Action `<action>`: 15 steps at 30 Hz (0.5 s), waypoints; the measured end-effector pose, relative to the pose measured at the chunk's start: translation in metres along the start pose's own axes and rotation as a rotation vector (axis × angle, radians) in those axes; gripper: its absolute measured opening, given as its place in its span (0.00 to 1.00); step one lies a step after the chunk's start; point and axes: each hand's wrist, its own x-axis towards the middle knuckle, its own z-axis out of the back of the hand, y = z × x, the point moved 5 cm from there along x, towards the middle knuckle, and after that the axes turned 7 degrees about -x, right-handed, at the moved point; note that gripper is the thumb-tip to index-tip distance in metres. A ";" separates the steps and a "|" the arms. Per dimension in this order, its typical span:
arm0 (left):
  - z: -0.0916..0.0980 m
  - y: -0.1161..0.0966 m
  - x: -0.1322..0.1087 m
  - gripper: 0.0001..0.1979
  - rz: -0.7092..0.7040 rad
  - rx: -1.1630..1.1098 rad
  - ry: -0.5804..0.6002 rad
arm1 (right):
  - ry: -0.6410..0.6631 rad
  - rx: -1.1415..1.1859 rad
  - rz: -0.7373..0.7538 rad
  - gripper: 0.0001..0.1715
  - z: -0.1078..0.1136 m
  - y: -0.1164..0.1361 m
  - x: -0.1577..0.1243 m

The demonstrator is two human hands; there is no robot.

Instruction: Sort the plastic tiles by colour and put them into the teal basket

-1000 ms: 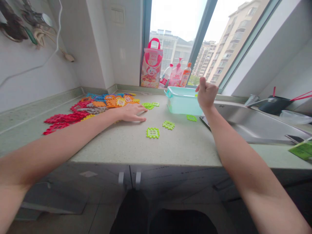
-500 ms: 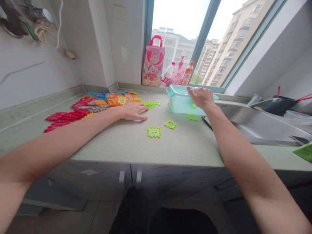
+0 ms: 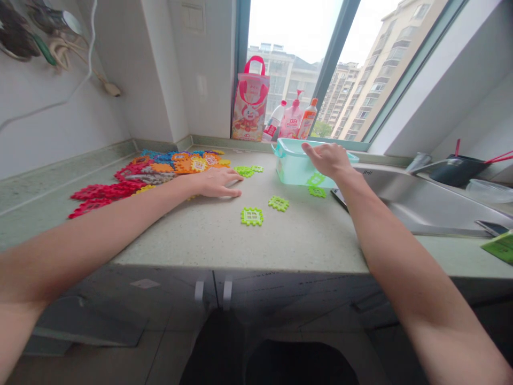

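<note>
My left hand (image 3: 218, 183) lies flat and open on the pale green counter (image 3: 248, 240), beside a heap of red, orange and blue plastic puzzle tiles (image 3: 144, 174). My right hand (image 3: 329, 159) hovers over the near rim of a light teal plastic tub (image 3: 289, 163), fingers stretched out, holding nothing I can see. A green tile (image 3: 316, 179) shows just under that hand at the tub's wall. Loose green tiles lie on the counter: one (image 3: 251, 216) nearest me, one (image 3: 278, 202) beside it, one (image 3: 317, 191) by the tub.
A steel sink (image 3: 417, 206) lies right of the tub. On the window sill stand a pink gift bag (image 3: 250, 104) and three bottles (image 3: 294, 120). More green tiles (image 3: 245, 171) lie by the heap. A dark pot (image 3: 455, 171) and a green packet (image 3: 499, 247) sit at far right.
My right hand came down from a raised fist above the tub and opened over its near rim. A green tile now shows under it. My left hand has stayed put.
</note>
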 end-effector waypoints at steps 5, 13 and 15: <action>-0.002 0.002 0.001 0.44 0.005 0.010 -0.003 | -0.022 0.003 0.036 0.46 0.004 0.015 -0.005; -0.003 0.002 0.002 0.44 0.010 0.027 -0.003 | -0.117 0.063 0.147 0.29 0.018 0.044 -0.018; -0.003 0.002 0.002 0.44 0.018 0.025 -0.014 | -0.155 0.127 0.255 0.23 0.024 0.058 -0.023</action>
